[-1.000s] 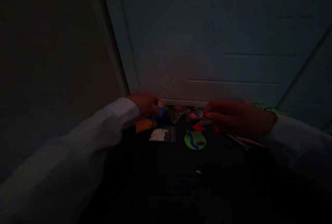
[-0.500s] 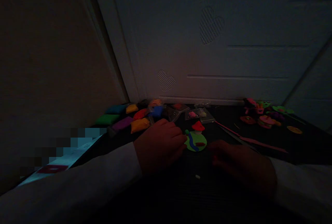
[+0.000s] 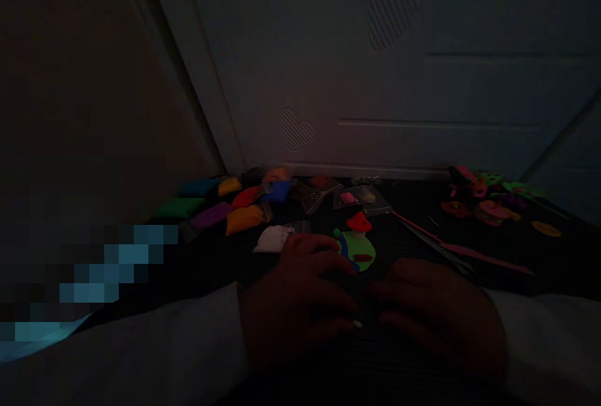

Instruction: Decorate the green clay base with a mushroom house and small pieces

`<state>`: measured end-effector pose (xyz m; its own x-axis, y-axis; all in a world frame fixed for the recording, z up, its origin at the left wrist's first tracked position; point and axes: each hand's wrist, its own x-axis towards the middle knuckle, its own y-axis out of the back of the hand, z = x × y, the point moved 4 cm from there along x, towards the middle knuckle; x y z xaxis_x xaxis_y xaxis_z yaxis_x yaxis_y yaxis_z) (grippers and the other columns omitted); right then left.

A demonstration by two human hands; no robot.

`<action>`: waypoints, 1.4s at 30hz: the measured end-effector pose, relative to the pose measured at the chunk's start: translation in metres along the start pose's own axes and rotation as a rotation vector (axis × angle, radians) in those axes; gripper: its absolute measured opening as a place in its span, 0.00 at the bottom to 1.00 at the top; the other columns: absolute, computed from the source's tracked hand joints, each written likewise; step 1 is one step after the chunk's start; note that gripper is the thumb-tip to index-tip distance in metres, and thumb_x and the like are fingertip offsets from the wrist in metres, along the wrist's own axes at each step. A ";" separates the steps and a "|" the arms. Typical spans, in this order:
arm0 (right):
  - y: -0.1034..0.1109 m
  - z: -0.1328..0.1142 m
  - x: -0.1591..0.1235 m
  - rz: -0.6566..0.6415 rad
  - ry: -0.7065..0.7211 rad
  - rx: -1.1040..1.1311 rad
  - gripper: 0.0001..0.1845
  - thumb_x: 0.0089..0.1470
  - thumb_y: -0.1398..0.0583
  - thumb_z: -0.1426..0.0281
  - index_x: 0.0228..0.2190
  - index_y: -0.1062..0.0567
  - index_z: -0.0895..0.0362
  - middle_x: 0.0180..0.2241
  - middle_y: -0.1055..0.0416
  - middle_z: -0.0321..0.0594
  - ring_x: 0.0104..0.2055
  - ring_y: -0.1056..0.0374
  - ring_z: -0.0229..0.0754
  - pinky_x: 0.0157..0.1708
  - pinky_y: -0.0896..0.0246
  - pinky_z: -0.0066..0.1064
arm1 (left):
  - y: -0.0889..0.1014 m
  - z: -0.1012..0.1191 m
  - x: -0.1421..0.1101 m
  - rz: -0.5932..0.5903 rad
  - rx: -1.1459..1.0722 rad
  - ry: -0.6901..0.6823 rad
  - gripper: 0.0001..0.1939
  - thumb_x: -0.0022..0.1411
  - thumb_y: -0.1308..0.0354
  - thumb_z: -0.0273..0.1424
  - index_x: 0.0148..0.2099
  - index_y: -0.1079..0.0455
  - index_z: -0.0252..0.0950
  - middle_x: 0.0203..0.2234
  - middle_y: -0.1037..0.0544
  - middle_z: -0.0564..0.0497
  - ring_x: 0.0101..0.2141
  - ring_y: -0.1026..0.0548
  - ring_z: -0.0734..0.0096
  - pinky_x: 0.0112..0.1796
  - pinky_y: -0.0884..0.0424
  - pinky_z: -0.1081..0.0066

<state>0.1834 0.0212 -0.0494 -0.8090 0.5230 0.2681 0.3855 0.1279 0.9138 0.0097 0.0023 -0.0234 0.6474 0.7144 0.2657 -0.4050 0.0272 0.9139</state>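
Note:
My left hand (image 3: pixel 305 299) is over the dark table with its fingers apart. Its thumb and forefinger tips are beside a small white piece (image 3: pixel 357 324). Opposite it, my right hand (image 3: pixel 436 309) has its fingers pointing left, with a gap between thumb and fingers; I see nothing held there, though the light is very dim. Just beyond both hands lies a green clay disc (image 3: pixel 364 244) bearing a blue wavy strip (image 3: pixel 344 246) and a brown-red bar (image 3: pixel 363 258). A red-capped clay mushroom (image 3: pixel 359 223) stands at its far edge. My left fingers partly cover the disc's near left side.
A bag of white clay (image 3: pixel 272 239) lies behind my left hand. Coloured clay packs, including an orange one (image 3: pixel 244 220), are at the back left. Scissors (image 3: pixel 436 243) and a pink strip (image 3: pixel 488 258) lie right. Small clay figures (image 3: pixel 469 183) sit at the back right, before a white door (image 3: pixel 328 80).
My left hand has moved nearer and spread its fingers by the white piece, uncovering the white clay bag. My right hand has opened its fingers leftward. The camera view has shifted slightly.

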 end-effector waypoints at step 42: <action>0.011 0.001 0.001 0.075 -0.138 0.050 0.03 0.50 0.43 0.72 0.31 0.30 0.57 0.34 0.35 0.39 0.37 0.38 0.36 0.38 0.42 0.29 | 0.026 -0.038 0.001 0.288 0.173 0.080 0.08 0.55 0.47 0.28 0.33 0.27 0.36 0.35 0.24 0.48 0.44 0.33 0.58 0.45 0.43 0.53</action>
<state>0.1872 0.0245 -0.0391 -0.7101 0.6427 0.2876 0.4671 0.1244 0.8754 -0.0247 0.0299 -0.0114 0.4668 0.7283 0.5017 -0.4438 -0.2978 0.8452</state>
